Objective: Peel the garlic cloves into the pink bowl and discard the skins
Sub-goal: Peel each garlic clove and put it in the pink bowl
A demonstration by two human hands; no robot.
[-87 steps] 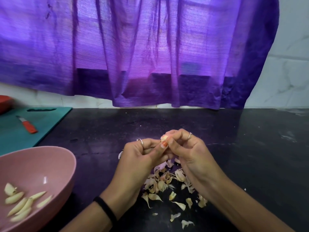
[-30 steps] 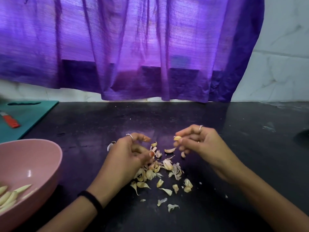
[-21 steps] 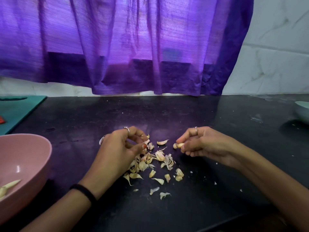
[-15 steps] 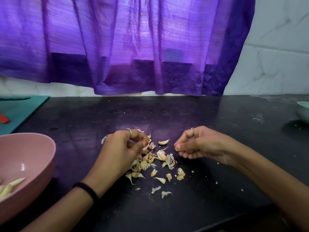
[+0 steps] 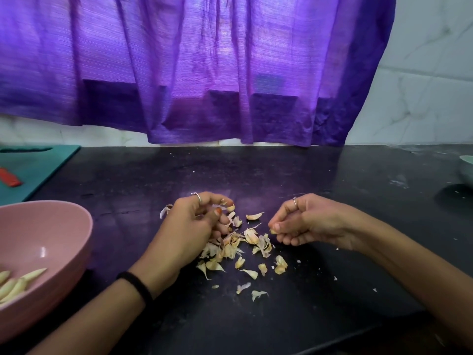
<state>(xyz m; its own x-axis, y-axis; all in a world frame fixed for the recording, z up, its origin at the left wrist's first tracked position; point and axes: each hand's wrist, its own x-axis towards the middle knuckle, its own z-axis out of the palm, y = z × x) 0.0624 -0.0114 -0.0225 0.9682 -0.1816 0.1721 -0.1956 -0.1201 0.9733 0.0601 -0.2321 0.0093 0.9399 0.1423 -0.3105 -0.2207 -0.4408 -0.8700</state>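
Garlic skins (image 5: 238,248) lie heaped right of the pink bowl (image 5: 64,226), which holds peeled cloves (image 5: 18,284). Our left hand (image 5: 194,226) curls into the heap; our right hand (image 5: 307,221) pinches a small scrap. We should probably gather gently, cupping both palms.

One view only, taken from the camera on my head; no second view exists to overlap with it. It looks forward and down across the black counter (image 5: 294,170), facing the purple curtain (image 5: 204,73) and the tiled wall behind the counter's far edge. The lens is wide: straight lines bow toward the frame's borders. It sits close enough that my forearms enter from the bottom edge and my left hand (image 5: 189,226) and right hand (image 5: 312,221) lie near frame centre. The counter's near edge shows only at the lower right. The pink bowl (image 5: 64,226) is cut by the left border, a pale bowl (image 5: 467,166) by the right.
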